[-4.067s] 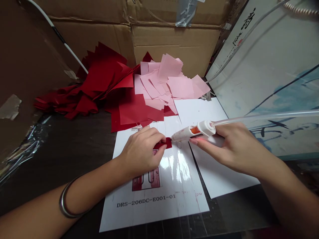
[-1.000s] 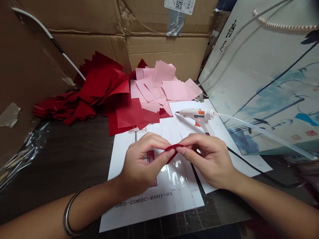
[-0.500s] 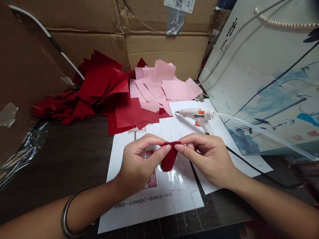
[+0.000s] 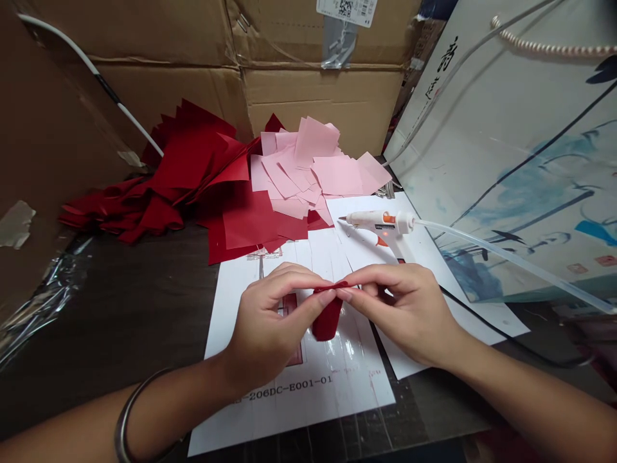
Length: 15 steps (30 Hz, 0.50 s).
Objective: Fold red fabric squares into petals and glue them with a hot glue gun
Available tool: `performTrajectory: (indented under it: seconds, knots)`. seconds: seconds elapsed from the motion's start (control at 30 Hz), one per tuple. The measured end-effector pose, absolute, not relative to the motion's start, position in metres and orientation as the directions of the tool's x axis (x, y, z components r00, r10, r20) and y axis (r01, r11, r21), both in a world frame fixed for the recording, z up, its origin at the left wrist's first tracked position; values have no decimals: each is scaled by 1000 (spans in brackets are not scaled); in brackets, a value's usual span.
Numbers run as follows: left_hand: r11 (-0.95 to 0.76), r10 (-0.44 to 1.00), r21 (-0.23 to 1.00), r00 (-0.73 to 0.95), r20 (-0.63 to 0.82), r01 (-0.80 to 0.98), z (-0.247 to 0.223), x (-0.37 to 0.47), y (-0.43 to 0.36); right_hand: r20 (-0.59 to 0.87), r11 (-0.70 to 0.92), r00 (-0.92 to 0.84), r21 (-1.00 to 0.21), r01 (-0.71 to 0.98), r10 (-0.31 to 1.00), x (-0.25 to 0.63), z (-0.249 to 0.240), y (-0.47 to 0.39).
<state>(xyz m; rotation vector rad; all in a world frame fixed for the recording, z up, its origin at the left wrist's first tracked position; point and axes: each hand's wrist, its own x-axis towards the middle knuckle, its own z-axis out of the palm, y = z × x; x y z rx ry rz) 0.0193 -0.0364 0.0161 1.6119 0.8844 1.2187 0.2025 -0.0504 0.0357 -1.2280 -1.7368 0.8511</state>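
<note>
A small folded piece of dark red fabric (image 4: 326,319) hangs between my two hands, above a printed white sheet (image 4: 308,411). My left hand (image 4: 274,321) pinches its top edge between thumb and forefinger. From the other side, my right hand (image 4: 402,308) grips the same edge, with the fingertips of both hands almost touching. The edge looks gathered where the fingers meet. Partly hidden behind my left hand, a red rectangular figure (image 4: 293,334) shows on the sheet.
Behind the hands lie red fabric squares (image 4: 250,218) and a heap of pink squares (image 4: 332,170). A white glue gun (image 4: 380,222) rests on another white sheet, its clear glue stick (image 4: 506,254) trailing right. Folded red pieces (image 4: 130,209) sit left. Cardboard (image 4: 318,96) stands at the back.
My fingertips have come closer together, bunching the top edge of the red fabric. The piece has dropped slightly toward me.
</note>
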Motion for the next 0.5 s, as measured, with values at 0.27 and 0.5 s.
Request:
performTrajectory:
  seconds: [0.27,0.5]
  knots:
    - [-565,791,825,278,545,-6,13,18,-32,474,519,-213,-800,302,855,204,36,-51]
    - [-655,716,756,324,618,5,16,16,-27,556,620,-274,-716,321,785,205,38,-53]
